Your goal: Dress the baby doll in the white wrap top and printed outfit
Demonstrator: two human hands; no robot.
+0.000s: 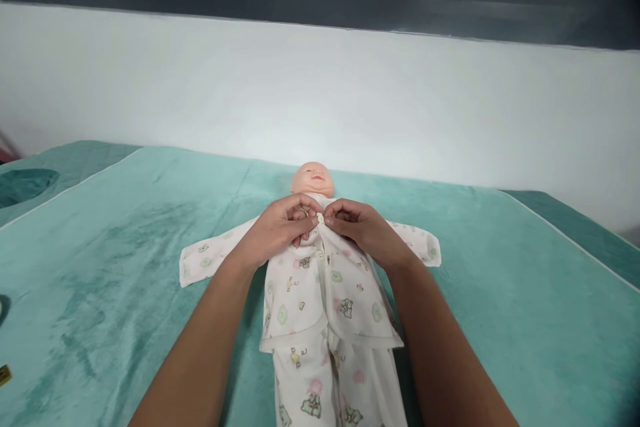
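A baby doll point(313, 180) lies on its back, dressed in a white printed jacket point(345, 294) and matching trousers point(310, 387). At the jacket's neckline, my left hand point(285, 226) pinches one front edge between thumb and fingers. My right hand point(363, 227) is closed on the opposite edge, close beside the left. Between my fingertips shows a small pale button point(321, 218). Lower on the chest, another button point(320, 255) sits on the front opening. Both jacket sleeves spread out to the sides. The fingers partly hide the collar.
A teal cloth point(500, 294) covers the surface under the doll. Behind it rises a white wall point(320, 94) below a dark window frame point(450, 7). A small yellow-and-black object point(5, 375) lies at the left edge.
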